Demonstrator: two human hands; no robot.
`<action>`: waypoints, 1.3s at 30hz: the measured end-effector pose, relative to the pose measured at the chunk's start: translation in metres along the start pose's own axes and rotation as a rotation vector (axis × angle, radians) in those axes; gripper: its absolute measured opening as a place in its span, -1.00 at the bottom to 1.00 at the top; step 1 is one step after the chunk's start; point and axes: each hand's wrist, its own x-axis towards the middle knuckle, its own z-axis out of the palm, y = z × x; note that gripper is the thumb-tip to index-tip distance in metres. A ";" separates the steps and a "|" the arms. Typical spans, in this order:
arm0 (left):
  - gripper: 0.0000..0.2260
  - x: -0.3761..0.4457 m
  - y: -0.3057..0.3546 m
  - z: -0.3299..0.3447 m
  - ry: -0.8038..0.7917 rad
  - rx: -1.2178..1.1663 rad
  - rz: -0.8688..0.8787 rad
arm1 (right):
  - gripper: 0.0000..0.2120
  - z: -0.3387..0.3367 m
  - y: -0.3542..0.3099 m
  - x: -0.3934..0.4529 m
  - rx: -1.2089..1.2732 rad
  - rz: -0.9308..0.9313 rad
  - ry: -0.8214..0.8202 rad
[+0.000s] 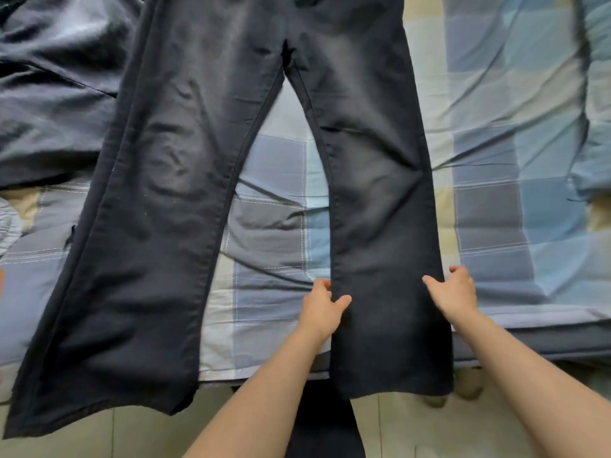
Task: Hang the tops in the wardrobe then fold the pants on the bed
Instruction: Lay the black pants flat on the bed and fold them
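Crumpled dark blue garment [56, 90] at upper left, pale tiled floor [413, 431] along the bottom edge, bare toes [463, 390] on it

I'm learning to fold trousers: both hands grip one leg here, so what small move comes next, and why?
Probably lift that leg and carry it across onto the other. The dark pants lie spread flat on the bed, legs apart, with the left hand and right hand pinching its two edges.

We see soft, even light with no glare. The dark pants [231, 160] lose detail, with pale sheen on the thighs. The wide lens bends the checked bedspread [512, 143] near the edges. The picture is slightly soft overall.
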 end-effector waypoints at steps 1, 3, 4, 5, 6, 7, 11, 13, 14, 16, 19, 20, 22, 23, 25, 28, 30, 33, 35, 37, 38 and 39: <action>-0.68 0.005 0.005 0.011 0.011 -0.033 -0.018 | -0.38 -0.007 0.010 0.009 0.040 0.038 -0.071; -0.75 0.005 0.005 0.017 0.021 -0.062 0.026 | -0.46 -0.008 0.018 0.016 0.142 0.049 -0.201; -0.80 -0.001 0.003 0.017 0.039 -0.042 0.080 | -0.54 -0.009 0.021 0.017 0.173 0.026 -0.238; -0.85 -0.008 0.001 0.017 0.095 0.043 0.144 | -0.62 -0.010 0.024 0.017 0.189 -0.006 -0.269; -0.88 -0.016 -0.004 0.015 0.184 0.159 0.220 | -0.70 -0.010 0.027 0.016 0.199 -0.048 -0.305; -0.89 -0.024 -0.011 0.013 0.266 0.265 0.291 | -0.76 -0.011 0.031 0.014 0.210 -0.084 -0.346; -0.90 -0.039 -0.038 -0.001 0.300 0.408 0.258 | -0.77 -0.007 0.044 -0.004 0.206 -0.138 -0.453; -0.86 -0.041 -0.040 -0.006 0.236 0.493 0.127 | -0.73 0.000 0.044 -0.016 0.128 -0.154 -0.424; -0.80 -0.042 -0.037 -0.007 0.236 0.527 0.099 | -0.72 0.001 0.041 -0.024 0.100 -0.173 -0.386; -0.65 -0.043 -0.025 -0.008 0.279 0.650 0.121 | -0.69 -0.001 0.029 -0.044 0.106 -0.259 -0.322; -0.78 -0.052 0.009 -0.009 0.260 0.455 0.218 | -0.41 -0.010 0.005 -0.080 0.121 -0.523 -0.416; -0.90 -0.055 0.023 -0.009 0.189 0.230 0.195 | -0.32 -0.013 -0.005 -0.091 0.109 -0.621 -0.477; -0.86 -0.064 0.051 -0.015 0.051 -0.190 0.098 | -0.25 -0.014 -0.026 -0.114 0.017 -0.817 -0.560; -0.78 -0.067 0.061 -0.020 0.012 -0.333 0.033 | -0.28 -0.013 -0.036 -0.125 -0.050 -0.894 -0.578; -0.70 -0.073 0.070 -0.038 0.028 -0.366 -0.048 | -0.41 -0.012 -0.055 -0.146 -0.083 -0.988 -0.623; -0.78 -0.078 0.071 -0.076 0.140 -0.245 -0.046 | -0.36 -0.006 -0.073 -0.175 -0.047 -0.999 -0.740; -0.82 -0.079 0.067 -0.105 0.184 -0.232 -0.040 | -0.26 0.000 -0.079 -0.192 -0.141 -1.004 -0.679; -0.84 -0.082 0.057 -0.154 0.255 -0.245 -0.023 | -0.50 0.014 -0.090 -0.217 -0.321 -0.950 -0.490; -0.81 -0.083 0.046 -0.193 0.322 -0.214 -0.014 | -0.87 0.023 -0.105 -0.239 -0.358 -0.940 -0.513; -0.82 -0.082 0.038 -0.223 0.350 -0.172 -0.015 | -0.90 0.033 -0.115 -0.260 -0.355 -1.032 -0.587; -0.84 -0.082 0.030 -0.242 0.360 -0.114 -0.018 | -0.90 0.045 -0.124 -0.278 -0.349 -1.083 -0.635; -0.87 -0.082 0.023 -0.257 0.353 -0.023 -0.031 | -0.90 0.056 -0.133 -0.293 -0.333 -1.111 -0.674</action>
